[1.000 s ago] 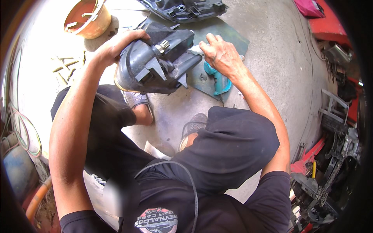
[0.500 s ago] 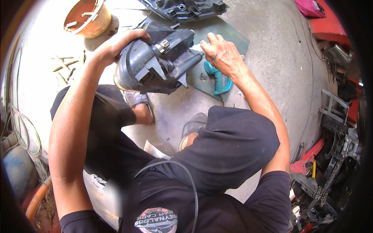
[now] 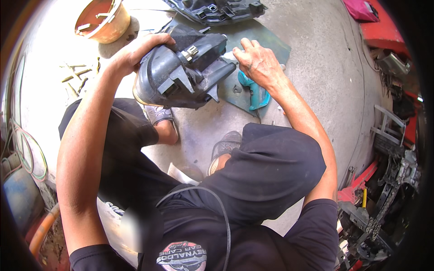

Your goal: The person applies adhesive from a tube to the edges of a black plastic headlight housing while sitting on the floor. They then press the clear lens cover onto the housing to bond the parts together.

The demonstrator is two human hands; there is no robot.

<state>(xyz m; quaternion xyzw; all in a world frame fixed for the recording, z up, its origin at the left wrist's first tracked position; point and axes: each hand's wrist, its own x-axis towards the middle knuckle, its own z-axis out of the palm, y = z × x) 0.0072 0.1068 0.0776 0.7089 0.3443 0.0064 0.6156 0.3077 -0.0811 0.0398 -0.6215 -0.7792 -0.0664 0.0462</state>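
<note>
My left hand [image 3: 143,49] grips the upper left side of a black plastic car headlight housing [image 3: 176,74], thumb over its top edge. The housing is tilted above the floor with its back up, showing a pale connector [image 3: 190,53], brackets and a tube-like arm. To the right of it, apart from it, my right hand [image 3: 258,63] is raised with fingers curled in. Whatever those fingers may hold is hidden. Below that hand a teal tool with a looped handle [image 3: 257,95] lies on a dark flat sheet [image 3: 276,49].
A second black headlight housing [image 3: 217,11] lies at the far end of the sheet. A worn bucket [image 3: 110,29] stands far left, with several sticks or tools [image 3: 76,77] on the floor nearer. Hoses [image 3: 29,153] hang at left; metal parts [image 3: 379,203] pile up at right.
</note>
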